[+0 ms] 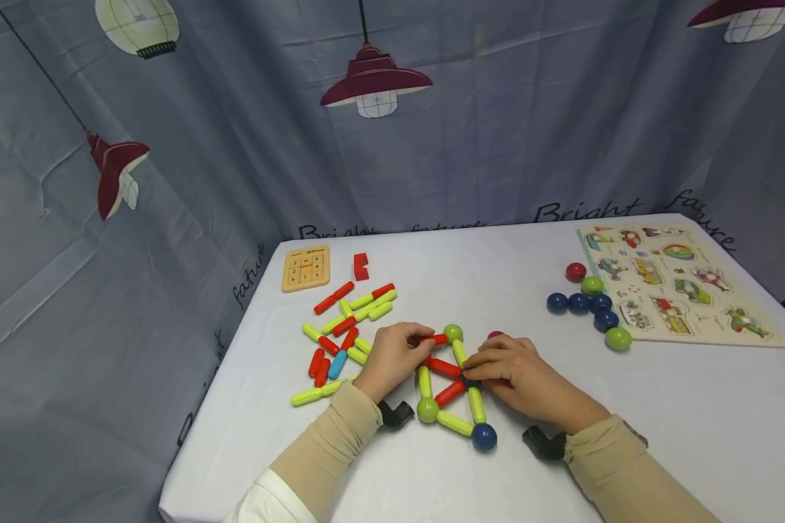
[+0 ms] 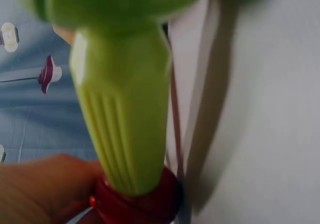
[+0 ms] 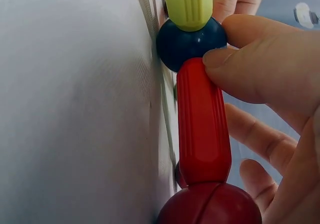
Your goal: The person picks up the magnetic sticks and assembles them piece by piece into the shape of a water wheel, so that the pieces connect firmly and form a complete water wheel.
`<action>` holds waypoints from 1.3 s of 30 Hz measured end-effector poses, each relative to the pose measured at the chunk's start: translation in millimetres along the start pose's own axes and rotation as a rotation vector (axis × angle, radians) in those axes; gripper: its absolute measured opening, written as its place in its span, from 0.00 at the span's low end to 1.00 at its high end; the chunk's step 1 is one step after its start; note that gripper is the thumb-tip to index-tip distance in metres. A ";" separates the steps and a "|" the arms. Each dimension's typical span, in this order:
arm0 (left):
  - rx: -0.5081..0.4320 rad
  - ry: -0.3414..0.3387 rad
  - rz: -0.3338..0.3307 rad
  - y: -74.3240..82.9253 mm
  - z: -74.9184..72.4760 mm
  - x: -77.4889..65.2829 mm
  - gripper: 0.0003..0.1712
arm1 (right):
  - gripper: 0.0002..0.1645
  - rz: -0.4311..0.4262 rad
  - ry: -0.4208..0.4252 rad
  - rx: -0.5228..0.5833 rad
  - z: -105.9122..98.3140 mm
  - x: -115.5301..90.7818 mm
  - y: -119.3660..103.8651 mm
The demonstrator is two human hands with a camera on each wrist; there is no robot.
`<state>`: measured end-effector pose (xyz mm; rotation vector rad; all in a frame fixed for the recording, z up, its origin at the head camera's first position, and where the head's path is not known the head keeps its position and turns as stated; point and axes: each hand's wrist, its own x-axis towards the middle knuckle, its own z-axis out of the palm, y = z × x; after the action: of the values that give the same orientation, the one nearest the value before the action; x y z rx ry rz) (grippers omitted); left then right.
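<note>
A flat frame of magnetic rods and balls lies before me. My left hand pinches a red ball at the end of a yellow-green rod. A large green ball sits on that rod's other end. My right hand grips a dark blue ball between thumb and finger, the thumb also touching a red rod. That rod runs to another red ball. In the head view, the frame has a green ball and a dark blue ball at its near corners.
Loose red and yellow-green rods lie left of the frame, with a blue rod among them. Farther back are a wooden number board and red pieces. Several loose balls lie beside a picture puzzle board at right.
</note>
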<state>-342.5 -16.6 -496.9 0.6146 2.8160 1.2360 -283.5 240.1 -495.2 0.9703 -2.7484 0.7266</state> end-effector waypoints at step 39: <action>0.526 0.128 -0.073 -30.5 -27.4 10.8 0.23 | 0.24 0.098 0.037 -0.037 0.3 0.2 -3.4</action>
<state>-367.5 -50.7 -498.0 0.4402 3.2514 0.5297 -281.5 237.6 -494.1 0.8123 -2.7829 0.6984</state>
